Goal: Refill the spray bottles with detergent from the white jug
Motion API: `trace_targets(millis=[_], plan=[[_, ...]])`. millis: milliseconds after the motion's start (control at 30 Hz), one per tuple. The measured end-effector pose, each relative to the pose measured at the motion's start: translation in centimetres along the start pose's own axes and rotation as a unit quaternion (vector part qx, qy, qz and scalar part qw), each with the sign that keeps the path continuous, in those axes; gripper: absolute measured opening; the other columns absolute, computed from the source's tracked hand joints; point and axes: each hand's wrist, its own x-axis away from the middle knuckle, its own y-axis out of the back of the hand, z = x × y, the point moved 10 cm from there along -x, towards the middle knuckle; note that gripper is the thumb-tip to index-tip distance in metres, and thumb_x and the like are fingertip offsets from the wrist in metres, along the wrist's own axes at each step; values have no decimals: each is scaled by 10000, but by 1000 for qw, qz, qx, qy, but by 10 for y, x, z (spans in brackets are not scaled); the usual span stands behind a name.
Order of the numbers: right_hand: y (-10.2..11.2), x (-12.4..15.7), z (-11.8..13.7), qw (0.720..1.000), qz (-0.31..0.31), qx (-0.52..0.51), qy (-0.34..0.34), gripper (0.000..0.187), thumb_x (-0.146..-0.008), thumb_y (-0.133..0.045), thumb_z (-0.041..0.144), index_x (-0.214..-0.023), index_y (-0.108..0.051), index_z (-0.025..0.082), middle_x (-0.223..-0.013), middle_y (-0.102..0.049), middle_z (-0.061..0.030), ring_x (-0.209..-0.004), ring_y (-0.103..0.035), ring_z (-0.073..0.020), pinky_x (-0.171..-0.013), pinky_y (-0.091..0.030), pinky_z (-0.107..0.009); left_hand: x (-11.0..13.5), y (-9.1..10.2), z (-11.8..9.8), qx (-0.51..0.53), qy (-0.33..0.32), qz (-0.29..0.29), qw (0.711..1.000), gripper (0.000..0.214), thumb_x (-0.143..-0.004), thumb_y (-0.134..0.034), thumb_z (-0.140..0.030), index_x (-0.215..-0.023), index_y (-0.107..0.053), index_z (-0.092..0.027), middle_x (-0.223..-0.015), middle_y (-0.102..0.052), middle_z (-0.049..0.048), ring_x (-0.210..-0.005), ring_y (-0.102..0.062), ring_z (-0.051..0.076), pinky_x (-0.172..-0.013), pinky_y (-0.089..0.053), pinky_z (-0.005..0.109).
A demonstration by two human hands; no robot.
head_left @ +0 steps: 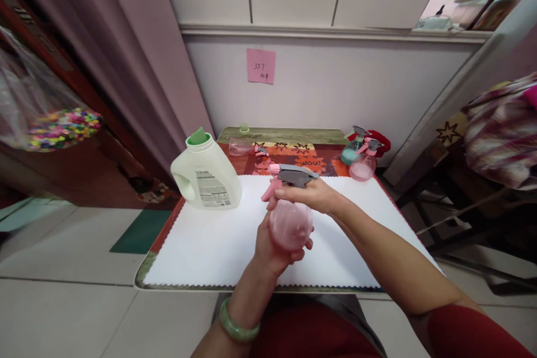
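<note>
A round pink spray bottle is held up over the near middle of the table. My left hand cups its body from below, fingers wrapped round it. Up at the neck, my right hand grips the grey and pink trigger head, which sits on the bottle and points left. Whether the head is screwed tight I cannot tell. To the left stands a large pale green jug with a handle, a printed label and a green piece in its mouth.
At the back right stand a green spray bottle and another pink spray bottle. A clear pink bottle lies at the back left near a loose spray head and a green cap. A white mat covers the table's front.
</note>
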Motion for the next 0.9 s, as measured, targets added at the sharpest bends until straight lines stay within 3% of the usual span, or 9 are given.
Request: trace_targets(millis=[133, 233, 300, 433, 533, 633, 767, 833, 900], plan=[[0, -3, -7, 998, -41, -38, 12, 285, -890, -709, 462, -939, -761, 186, -682, -746, -22, -867, -757, -228, -824, -586, -358, 3, 4, -10, -15, -74, -52, 996, 593, -811, -587, -685, -1004, -665, -130, -795, -719, 144, -544, -689, 292, -312, -315, 244], [4, -5, -23, 995, -79, -57, -19, 300, -857, -733, 490, -893, -739, 192, -665, -714, -8, -859, -758, -238, -861, -584, -392, 1, 13, -9, -17, -68, -76, 995, 575, -804, -596, -671, -982, -663, -128, -792, -717, 141, -538, -684, 283, -306, -309, 238], [9, -4, -36, 993, -100, -62, -34, 362, -753, -820, 492, -964, -721, 215, -807, -744, -14, -918, -747, -246, -870, -578, -399, -3, 22, -10, -20, -53, -85, 995, 577, -799, -601, -663, -974, -662, -116, -788, -715, 152, -535, -679, 283, -300, -303, 237], [30, 18, -62, 981, -191, 12, -44, 817, -501, -959, 409, -1220, -602, 259, -1229, -697, -60, -1246, -619, -293, -1017, -508, -427, -9, 45, -32, -8, -106, -147, 983, 495, -862, -592, -586, -1101, -649, -155, -752, -707, 96, -537, -672, 263, -335, -378, 257], [38, 42, -86, 958, -238, 111, -113, 862, -501, -956, 384, -1254, -556, 256, -1282, -663, -80, -1219, -620, -299, -1007, -501, -443, -15, 57, -43, 35, -155, -204, 966, 453, -939, -515, -527, -1177, -639, -162, -864, -739, 105, -643, -704, 248, -435, -497, 299], [44, 55, -100, 931, -260, 193, -166, 912, -526, -933, 377, -1327, -506, 292, -1296, -651, -75, -1116, -653, -298, -910, -525, -434, -33, 51, -42, 43, -172, -201, 963, 504, -962, -486, -553, -1219, -649, -150, -999, -751, 126, -816, -732, 253, -618, -581, 332], [82, 52, -110, 901, -314, 244, -174, 888, -567, -896, 415, -1344, -486, 291, -1161, -703, -57, -988, -691, -288, -830, -538, -416, -65, 42, -41, -85, -168, -171, 967, 728, -895, -455, -766, -1258, -642, -162, -1136, -726, 154, -946, -712, 277, -709, -574, 355], [118, 47, -117, 886, -351, 255, -161, 790, -596, -870, 450, -1280, -518, 271, -1078, -723, -43, -915, -702, -266, -784, -552, -398, -68, 56, -56, -202, -208, -230, 929, 780, -858, -434, -824, -1258, -612, -178, -1145, -710, 151, -888, -699, 249, -671, -551, 344], [163, 44, -123, 855, -406, 288, -145, 733, -617, -846, 461, -1242, -525, 256, -1058, -727, -41, -897, -703, -259, -776, -562, -396, -64, 67, -78, -341, -259, -288, 857, 704, -859, -478, -793, -1220, -597, -201, -1084, -706, 111, -826, -680, 215, -660, -525, 328]])
